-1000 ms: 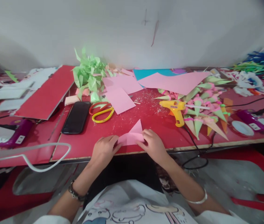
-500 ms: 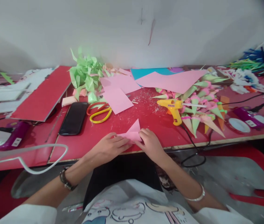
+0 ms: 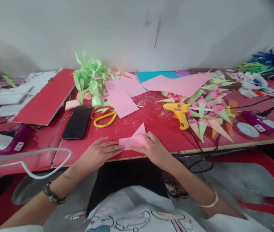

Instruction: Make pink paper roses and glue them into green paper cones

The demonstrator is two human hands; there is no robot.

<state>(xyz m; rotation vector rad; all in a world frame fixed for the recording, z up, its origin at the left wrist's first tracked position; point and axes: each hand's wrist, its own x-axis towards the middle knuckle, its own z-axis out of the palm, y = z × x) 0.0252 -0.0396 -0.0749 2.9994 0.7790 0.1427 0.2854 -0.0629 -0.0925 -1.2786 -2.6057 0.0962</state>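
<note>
A folded piece of pink paper point(image 3: 128, 142) lies at the front edge of the red table, one pointed corner sticking up toward the back. My right hand point(image 3: 153, 148) grips its right part, fingers on top and thumb along the lower edge. My left hand point(image 3: 100, 150) lies at the paper's left end with fingers stretched out, the tips touching that edge. Beyond the hands are scissors point(image 3: 105, 120) with red and yellow handles, and a rectangular pink sheet point(image 3: 122, 103). To the right rests a yellow glue gun point(image 3: 181, 113).
A black phone point(image 3: 77, 123) lies left of the scissors. Green crumpled paper point(image 3: 91, 75) and a red board point(image 3: 46, 96) sit at back left. Several paper cones point(image 3: 202, 125) are heaped behind the glue gun, near a white dish point(image 3: 247, 130). A black cable point(image 3: 197, 145) hangs off the edge.
My left hand has slid left along the paper and its fingers have straightened, uncovering the left end. My right hand has shifted slightly left over the folded paper.
</note>
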